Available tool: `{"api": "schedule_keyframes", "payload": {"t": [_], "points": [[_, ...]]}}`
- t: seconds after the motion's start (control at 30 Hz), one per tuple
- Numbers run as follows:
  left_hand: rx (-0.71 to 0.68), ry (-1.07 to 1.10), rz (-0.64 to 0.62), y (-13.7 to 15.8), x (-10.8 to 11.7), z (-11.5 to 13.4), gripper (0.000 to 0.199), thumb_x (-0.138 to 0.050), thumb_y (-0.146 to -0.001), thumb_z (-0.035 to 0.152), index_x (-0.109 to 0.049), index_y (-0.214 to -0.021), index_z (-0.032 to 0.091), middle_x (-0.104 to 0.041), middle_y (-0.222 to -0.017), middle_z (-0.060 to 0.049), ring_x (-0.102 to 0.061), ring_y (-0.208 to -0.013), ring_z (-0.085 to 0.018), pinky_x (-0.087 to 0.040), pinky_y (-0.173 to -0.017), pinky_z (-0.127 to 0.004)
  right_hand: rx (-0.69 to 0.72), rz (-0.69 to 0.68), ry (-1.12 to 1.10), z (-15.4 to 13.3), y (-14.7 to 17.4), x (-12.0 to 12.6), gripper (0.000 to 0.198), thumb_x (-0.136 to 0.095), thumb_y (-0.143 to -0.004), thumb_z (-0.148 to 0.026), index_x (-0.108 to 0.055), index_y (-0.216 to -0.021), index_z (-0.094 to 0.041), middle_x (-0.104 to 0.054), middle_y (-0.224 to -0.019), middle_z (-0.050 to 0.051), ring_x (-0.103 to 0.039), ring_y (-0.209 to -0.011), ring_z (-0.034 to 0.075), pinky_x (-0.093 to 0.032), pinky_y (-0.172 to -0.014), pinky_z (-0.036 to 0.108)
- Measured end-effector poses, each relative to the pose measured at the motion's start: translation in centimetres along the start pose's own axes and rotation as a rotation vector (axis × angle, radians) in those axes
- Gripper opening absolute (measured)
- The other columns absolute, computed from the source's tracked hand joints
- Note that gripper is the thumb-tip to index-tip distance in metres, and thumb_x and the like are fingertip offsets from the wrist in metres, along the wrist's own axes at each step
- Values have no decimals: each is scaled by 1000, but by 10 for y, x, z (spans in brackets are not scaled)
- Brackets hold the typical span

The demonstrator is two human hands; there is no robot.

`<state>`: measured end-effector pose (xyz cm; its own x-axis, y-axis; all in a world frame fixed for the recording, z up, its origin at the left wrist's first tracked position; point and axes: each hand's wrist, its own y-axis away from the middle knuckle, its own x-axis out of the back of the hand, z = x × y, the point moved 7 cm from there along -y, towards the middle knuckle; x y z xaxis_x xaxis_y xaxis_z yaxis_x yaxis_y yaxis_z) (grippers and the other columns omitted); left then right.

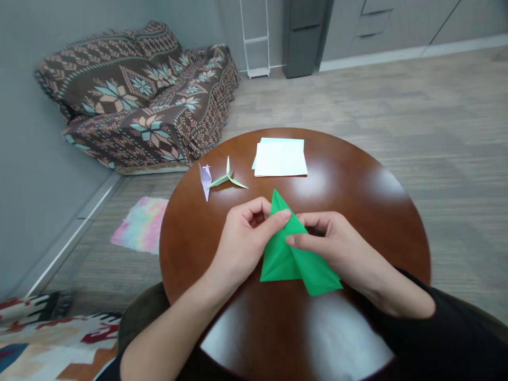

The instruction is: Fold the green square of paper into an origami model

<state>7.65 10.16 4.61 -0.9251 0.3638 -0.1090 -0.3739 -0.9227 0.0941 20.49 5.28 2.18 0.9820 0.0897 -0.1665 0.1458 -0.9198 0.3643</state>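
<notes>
A folded sheet of green paper [283, 259] is held up over the near half of the round table, its pointed end away from me and its flaps spread at the bottom. On its left edge, my left hand [250, 233] pinches it, thumb on top and fingers behind. My right hand [333, 238] grips the right side the same way, its thumb near the middle crease. Both hands' fingertips behind the paper are hidden. Farther off lie a light-green folded paper piece [228, 178] with three points and a purple folded paper piece [206, 181].
A stack of white and pale-green paper sheets [280, 160] lies at the far side of the brown table [357, 180]. Beyond it stand a sofa [159, 106] under a patterned cover, a white rack [256, 39] and a grey cabinet [304, 37]. A pastel mat [141, 225] is on the floor.
</notes>
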Motion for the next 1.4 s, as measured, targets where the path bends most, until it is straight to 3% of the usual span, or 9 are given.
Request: {"api": "schedule_keyframes", "payload": {"t": [0.17,0.47,0.7,0.83,0.93,1.07,1.13,1.27,1.4], "points": [[199,131,-134,2,-9,-12,26,-88,-71,31,-71,-82,15,-69,-77,-1,-61,-68,-14,-48,-66,-26,-19,28,-82,4,-2,7,25,-87,-67,-33,-70,-73,-17,-66,-68,0,-59,-62,15,-45,-60,27],[377,318,-125,2,-12,-19,22,-85,-71,25,-67,-72,14,-66,-67,-1,-59,-59,-11,-49,-61,-24,-31,-8,-35,3,0,2,31,-89,-66,-38,-65,-66,-18,-63,-65,-1,-58,-62,16,-47,-61,28],[304,363,-26,-4,-3,-16,30,-81,-71,20,-53,-61,17,-55,-61,4,-50,-54,-8,-44,-54,-21,-42,-57,15,4,2,-6,34,-88,-66,-41,-63,-65,-18,-63,-66,-1,-54,-60,14,-45,-60,28],[207,370,58,-9,7,-10,26,-81,-70,20,-56,-62,16,-54,-62,4,-52,-59,-9,-47,-58,-21,-77,-109,13,9,3,-11,31,-88,-66,-39,-67,-70,-17,-64,-68,0,-54,-61,14,-45,-61,27],[200,330,10,-7,5,-7,21,-82,-74,25,-64,-71,16,-58,-66,3,-54,-60,-9,-47,-61,-22,-57,-90,32,8,2,-9,30,-87,-68,-39,-67,-71,-16,-64,-68,-1,-54,-61,14,-44,-60,27],[152,134,-148,-3,-5,-4,23,-89,-70,23,-72,-82,16,-67,-75,1,-59,-66,-11,-47,-65,-23,44,-63,76,-2,0,-2,29,-84,-73,-38,-65,-70,-17,-65,-71,0,-56,-64,15,-44,-62,27],[116,74,-159,-3,-5,-5,22,-89,-70,23,-72,-79,15,-68,-75,0,-60,-68,-12,-47,-66,-23,99,-67,133,-7,-2,2,26,-80,-77,-36,-64,-70,-17,-65,-71,0,-57,-65,15,-44,-62,27],[21,92,-23,-10,8,-2,22,-88,-71,25,-70,-78,15,-67,-75,0,-60,-70,-13,-49,-69,-25,210,-104,279,-16,-5,10,14,-75,-84,-28,-68,-90,-18,-68,-80,1,-62,-74,17,-48,-65,27],[-44,104,95,-14,20,1,23,-87,-72,24,-70,-86,18,-67,-80,1,-59,-71,-13,-48,-69,-24,353,7,368,-28,-4,22,29,-78,-82,-25,-60,-104,-22,-68,-100,2,-65,-90,20,-53,-77,29]]}}
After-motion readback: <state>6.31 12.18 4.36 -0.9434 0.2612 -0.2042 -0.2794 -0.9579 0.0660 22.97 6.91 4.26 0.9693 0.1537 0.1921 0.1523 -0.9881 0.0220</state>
